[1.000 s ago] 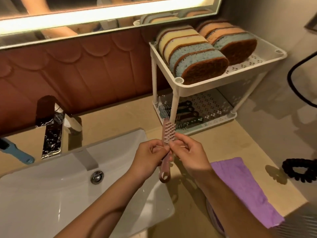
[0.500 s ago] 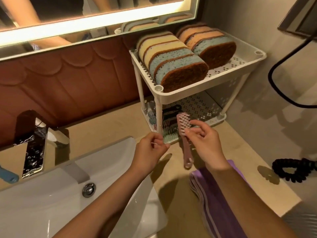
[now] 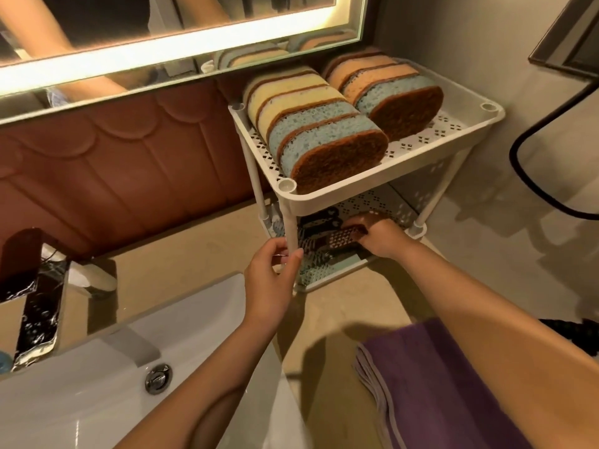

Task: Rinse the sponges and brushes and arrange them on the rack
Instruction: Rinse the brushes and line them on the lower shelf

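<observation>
A white two-tier rack [image 3: 337,196] stands on the counter at the back right. Its top shelf carries two rows of sponges [image 3: 317,124], yellow, orange and blue with brown scouring faces. My right hand [image 3: 377,236] reaches into the lower shelf and holds the pink brush [image 3: 345,238] down among several dark brushes [image 3: 319,222] lying there; shadow hides most of the brush. My left hand [image 3: 272,270] holds the rack's front left post between thumb and fingers.
A white sink [image 3: 97,384] with a chrome tap [image 3: 35,306] fills the lower left. A folded purple towel [image 3: 431,384] lies on the counter at the lower right. A black cable [image 3: 525,170] hangs on the right wall. A lit mirror runs above.
My right hand has carried the pink brush from in front of the rack into its lower shelf. My left hand has let go of the brush and moved up to the rack's post.
</observation>
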{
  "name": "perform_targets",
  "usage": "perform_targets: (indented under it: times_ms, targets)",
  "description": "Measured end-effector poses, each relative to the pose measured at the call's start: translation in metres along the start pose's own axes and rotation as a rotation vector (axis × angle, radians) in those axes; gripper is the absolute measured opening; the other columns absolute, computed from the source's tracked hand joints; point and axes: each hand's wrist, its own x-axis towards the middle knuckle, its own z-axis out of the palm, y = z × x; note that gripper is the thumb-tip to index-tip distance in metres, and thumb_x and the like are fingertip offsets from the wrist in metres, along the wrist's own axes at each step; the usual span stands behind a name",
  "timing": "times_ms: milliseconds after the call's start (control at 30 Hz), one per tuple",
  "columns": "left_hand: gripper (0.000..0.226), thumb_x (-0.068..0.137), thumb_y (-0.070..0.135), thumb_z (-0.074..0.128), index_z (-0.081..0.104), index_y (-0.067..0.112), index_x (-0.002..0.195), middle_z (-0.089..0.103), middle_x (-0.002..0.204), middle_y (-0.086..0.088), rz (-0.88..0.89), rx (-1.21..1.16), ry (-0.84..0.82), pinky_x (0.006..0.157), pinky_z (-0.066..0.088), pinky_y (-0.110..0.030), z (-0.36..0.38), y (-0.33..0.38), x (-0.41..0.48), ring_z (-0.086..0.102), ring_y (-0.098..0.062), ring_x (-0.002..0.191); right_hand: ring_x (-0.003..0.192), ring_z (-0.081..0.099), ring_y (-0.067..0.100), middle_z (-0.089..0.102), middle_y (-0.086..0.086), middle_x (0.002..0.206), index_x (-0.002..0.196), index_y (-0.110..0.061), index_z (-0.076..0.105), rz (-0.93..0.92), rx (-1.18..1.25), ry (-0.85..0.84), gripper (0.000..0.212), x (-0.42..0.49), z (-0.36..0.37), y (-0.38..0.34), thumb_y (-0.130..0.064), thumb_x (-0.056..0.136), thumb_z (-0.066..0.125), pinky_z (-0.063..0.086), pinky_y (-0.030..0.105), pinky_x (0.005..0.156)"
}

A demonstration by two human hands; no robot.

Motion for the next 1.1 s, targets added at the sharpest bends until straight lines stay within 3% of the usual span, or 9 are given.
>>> perform_targets:
  times_ms: [200, 433, 533, 600, 667, 733, 800, 933, 1100]
  targets:
    - [0.01, 0.088, 0.023, 0.062, 0.065, 0.017, 0.095, 0.066, 0.087, 0.003, 0.029, 0.018, 0.001, 0.071, 0.048, -0.021, 0.0, -0.006, 0.002, 0.061, -0.014, 0.084, 0.111, 0.056, 0.028, 0.059, 0.01, 0.126, 0.119, -0.02, 0.061, 0.012, -0.057, -0.128, 0.032, 0.008, 0.015, 0.014, -0.01, 0.09, 0.054, 0.039, 0.023, 0.079]
    - [0.012, 0.087, 0.02, 0.063, 0.068, 0.014, 0.096, 0.069, 0.088, -0.002, -0.027, -0.053, -0.007, 0.072, 0.05, -0.025, -0.001, -0.003, 0.003, 0.062, -0.019, 0.085, 0.11, 0.056, 0.025, 0.063, 0.007, 0.119, 0.111, -0.014, 0.068, 0.018, 0.003, -0.156, 0.023, 0.002, 0.021, 0.022, -0.014, 0.091, 0.057, 0.045, 0.034, 0.091]
    - [0.014, 0.088, 0.018, 0.062, 0.067, 0.011, 0.099, 0.068, 0.092, -0.002, -0.095, -0.095, -0.022, 0.072, 0.049, -0.022, -0.003, 0.001, 0.001, 0.061, -0.018, 0.088, 0.083, 0.06, 0.017, 0.068, -0.002, 0.092, 0.107, -0.012, 0.07, 0.044, 0.061, -0.158, 0.023, -0.004, 0.02, 0.02, -0.021, 0.094, 0.053, 0.046, 0.033, 0.079]
    - [0.016, 0.09, 0.016, 0.059, 0.065, 0.011, 0.104, 0.066, 0.095, -0.001, -0.156, -0.126, -0.048, 0.074, 0.049, -0.023, -0.004, 0.005, -0.002, 0.059, -0.016, 0.09, 0.066, 0.051, 0.013, 0.058, -0.008, 0.071, 0.099, -0.015, 0.071, 0.049, 0.073, -0.162, 0.022, -0.01, 0.02, 0.018, -0.022, 0.095, 0.051, 0.038, 0.029, 0.07]
    - [0.022, 0.09, 0.014, 0.057, 0.06, 0.011, 0.112, 0.063, 0.101, 0.0, -0.231, -0.178, -0.078, 0.075, 0.048, -0.023, -0.007, 0.009, -0.006, 0.057, -0.012, 0.091, 0.08, 0.056, 0.022, 0.063, -0.003, 0.082, 0.101, -0.025, 0.068, 0.037, 0.056, -0.164, 0.019, -0.017, 0.021, 0.017, -0.023, 0.095, 0.05, 0.036, 0.027, 0.072]
    - [0.031, 0.091, 0.017, 0.057, 0.052, 0.013, 0.121, 0.057, 0.11, 0.0, -0.333, -0.216, -0.11, 0.078, 0.046, -0.024, -0.011, 0.012, -0.013, 0.055, -0.009, 0.091, 0.099, 0.059, 0.025, 0.066, 0.004, 0.108, 0.119, -0.023, 0.062, 0.025, 0.049, -0.13, 0.027, -0.024, 0.022, 0.017, -0.027, 0.094, 0.053, 0.044, 0.03, 0.079]
    - [0.035, 0.091, 0.023, 0.058, 0.047, 0.016, 0.123, 0.052, 0.115, 0.0, -0.432, -0.208, -0.149, 0.081, 0.045, -0.028, -0.019, 0.011, -0.022, 0.053, -0.011, 0.094, 0.106, 0.059, 0.023, 0.063, 0.004, 0.119, 0.127, -0.021, 0.056, 0.018, 0.066, -0.069, 0.037, -0.037, 0.023, 0.009, -0.03, 0.091, 0.057, 0.049, 0.037, 0.088]
    - [0.019, 0.092, 0.021, 0.055, 0.056, 0.013, 0.109, 0.057, 0.097, -0.002, -0.473, -0.133, -0.359, 0.067, 0.043, -0.021, -0.039, 0.01, -0.034, 0.054, -0.011, 0.082, 0.111, 0.058, 0.018, 0.062, 0.0, 0.122, 0.125, -0.02, 0.058, -0.036, 0.097, 0.031, 0.037, -0.064, 0.026, -0.007, -0.026, 0.088, 0.061, 0.047, 0.033, 0.094]
    - [0.013, 0.094, 0.013, 0.049, 0.058, 0.009, 0.103, 0.058, 0.09, -0.004, -0.365, 0.006, -0.503, 0.053, 0.04, -0.002, -0.083, 0.003, -0.064, 0.054, -0.007, 0.075, 0.105, 0.058, 0.013, 0.064, -0.002, 0.113, 0.116, -0.018, 0.063, -0.09, 0.231, -0.011, 0.03, -0.104, 0.04, -0.054, -0.023, 0.086, 0.065, 0.049, 0.031, 0.093]
